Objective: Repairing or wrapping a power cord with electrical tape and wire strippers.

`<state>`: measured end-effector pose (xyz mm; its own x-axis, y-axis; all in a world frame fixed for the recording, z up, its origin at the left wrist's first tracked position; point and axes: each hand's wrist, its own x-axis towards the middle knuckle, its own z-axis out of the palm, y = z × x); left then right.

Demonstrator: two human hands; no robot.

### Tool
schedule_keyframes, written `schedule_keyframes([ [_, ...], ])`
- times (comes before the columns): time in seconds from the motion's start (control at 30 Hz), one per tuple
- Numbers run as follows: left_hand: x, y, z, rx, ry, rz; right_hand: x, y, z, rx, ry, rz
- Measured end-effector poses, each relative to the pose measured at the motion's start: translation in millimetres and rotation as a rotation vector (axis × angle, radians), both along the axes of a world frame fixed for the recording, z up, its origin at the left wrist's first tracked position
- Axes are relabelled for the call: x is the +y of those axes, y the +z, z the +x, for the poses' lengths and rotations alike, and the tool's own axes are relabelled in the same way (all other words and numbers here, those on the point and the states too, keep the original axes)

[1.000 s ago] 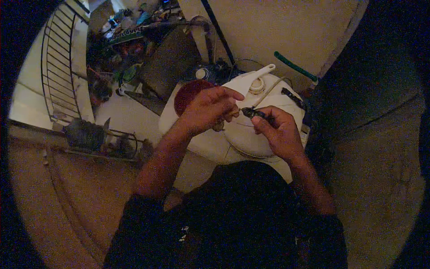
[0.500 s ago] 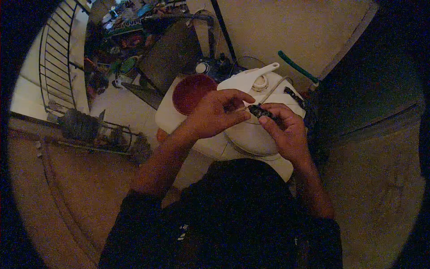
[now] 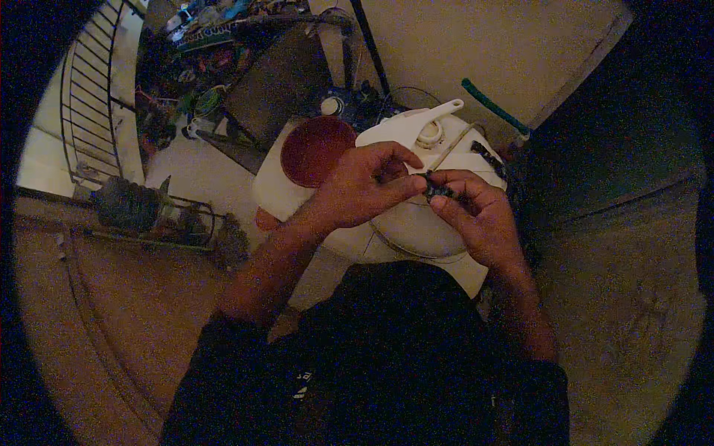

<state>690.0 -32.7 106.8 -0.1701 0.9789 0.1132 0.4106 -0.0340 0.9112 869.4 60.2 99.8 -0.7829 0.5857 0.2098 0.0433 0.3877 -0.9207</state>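
Observation:
My right hand (image 3: 480, 212) pinches a small dark, partly shiny piece (image 3: 439, 192) between thumb and fingers; its kind is too dim to make out. From the left my left hand (image 3: 372, 186) meets it, thumb tip against its near end and index finger curled just above. A pale thin tube or cable (image 3: 450, 151) runs up and right from just behind the fingertips. Both hands are above a round white lid-like surface (image 3: 416, 230). Beyond them lies a white plastic scoop-like thing with a handle (image 3: 446, 109).
A red-brown basin (image 3: 309, 160) stands to the left on a white surface (image 3: 271, 178). At the right edge lies a dark strip (image 3: 489, 160); behind it a green rod (image 3: 491, 110) leans by the wall. A metal railing (image 3: 93, 97) and heaped clutter (image 3: 216, 37) are at far left.
My left hand has shifted slightly right, its thumb now against the dark piece. A thin pale bit that showed at its fingertips is no longer visible. The right fingers cover more of the piece.

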Motion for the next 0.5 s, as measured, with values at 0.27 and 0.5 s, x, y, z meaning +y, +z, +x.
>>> schedule_keyframes([
  [0.27, 8, 9, 8, -0.104, 0.075, -0.191, -8, -11, 0, 0.132, -0.042, 0.058],
  [0.5, 12, 11, 12, -0.293, 0.140, -0.276, -16, -26, -2, 0.230, -0.093, 0.063],
])
